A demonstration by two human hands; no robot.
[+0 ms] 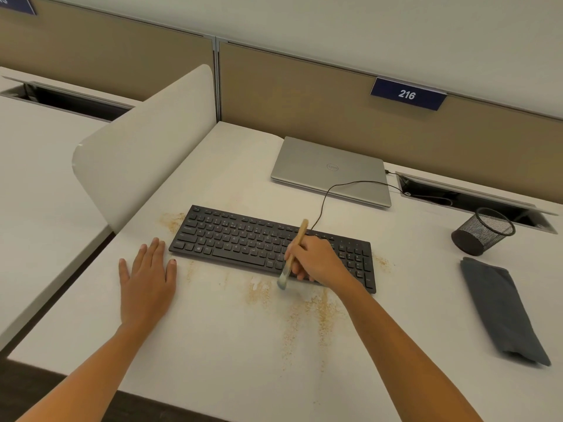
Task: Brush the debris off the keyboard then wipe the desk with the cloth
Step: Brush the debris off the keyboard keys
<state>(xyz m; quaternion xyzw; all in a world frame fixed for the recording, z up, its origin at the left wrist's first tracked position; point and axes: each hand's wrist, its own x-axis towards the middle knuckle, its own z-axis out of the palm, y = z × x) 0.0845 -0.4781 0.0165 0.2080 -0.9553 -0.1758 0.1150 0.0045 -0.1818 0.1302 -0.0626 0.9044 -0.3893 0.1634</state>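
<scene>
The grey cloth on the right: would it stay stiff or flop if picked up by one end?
Probably floppy: the grey cloth lies folded in soft, uneven layers with a rumpled near end. Likely light, since it sits thin on the desk. Pushed, it would likely bunch rather than slide.

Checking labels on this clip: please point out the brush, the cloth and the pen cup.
brush (299, 234): head view, upper part of the wooden handle.
cloth (499, 309): head view, middle of the folded grey fabric.
pen cup (484, 236): head view, on its mesh wall.
</scene>
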